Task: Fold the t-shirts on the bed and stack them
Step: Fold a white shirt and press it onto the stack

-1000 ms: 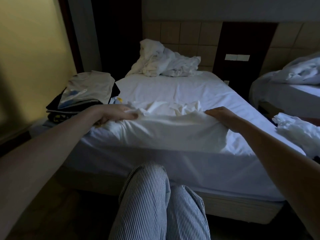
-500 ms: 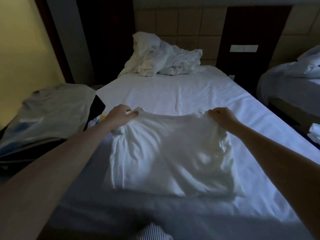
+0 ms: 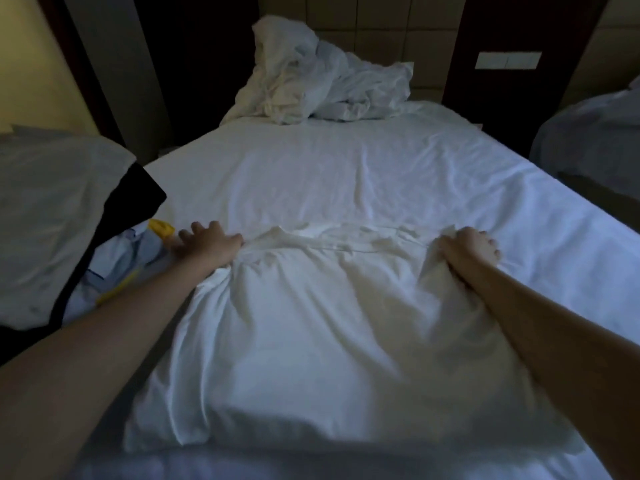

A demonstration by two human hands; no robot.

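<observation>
Clothes stack (image 3: 52, 209) just beside left hand (image 3: 211, 244); crumpled bedding (image 3: 322, 74) beyond white t-shirt (image 3: 329, 323)

Bed (image 3: 363, 174) white-sheeted, lightly wrinkled. Near centre: white t-shirt (image 3: 311, 323) spread flat on bed, collar toward far end, fabric bunched at both far corners. Far end, against headboard (image 3: 381, 32): crumpled heap of white bedding (image 3: 329, 74). Left edge: pile of clothes (image 3: 52, 202), grey on top, black layer below, light-blue and yellow piece (image 3: 138, 247) at base, near t-shirt's left far corner.
</observation>
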